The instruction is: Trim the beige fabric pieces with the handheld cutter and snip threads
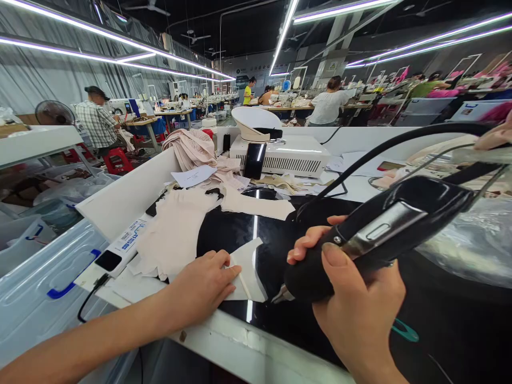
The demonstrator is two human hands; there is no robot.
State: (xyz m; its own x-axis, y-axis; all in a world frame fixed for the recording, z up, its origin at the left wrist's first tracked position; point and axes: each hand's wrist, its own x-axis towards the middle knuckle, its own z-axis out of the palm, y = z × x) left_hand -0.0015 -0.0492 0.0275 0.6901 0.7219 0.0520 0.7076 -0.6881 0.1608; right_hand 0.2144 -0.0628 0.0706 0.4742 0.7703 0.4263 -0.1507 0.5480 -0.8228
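Observation:
My right hand [352, 298] is wrapped round a black corded hand tool [384, 229] with a silver trigger plate; its metal tip [280, 296] points down at the glossy black work surface [304, 250]. My left hand [204, 285] lies palm down, fingers pressed flat on a small pale fabric piece [250, 266] with a thin strip along its edge, just left of the tool's tip. A loose pile of beige fabric pieces [176, 234] lies behind my left hand.
A white machine [280, 152] with a domed top stands at the back of the table, a dark phone [255, 160] leaning on it. Clear plastic bins [40, 277] sit at the left, a white device with cable [116, 256] beside them. Other people work at distant tables.

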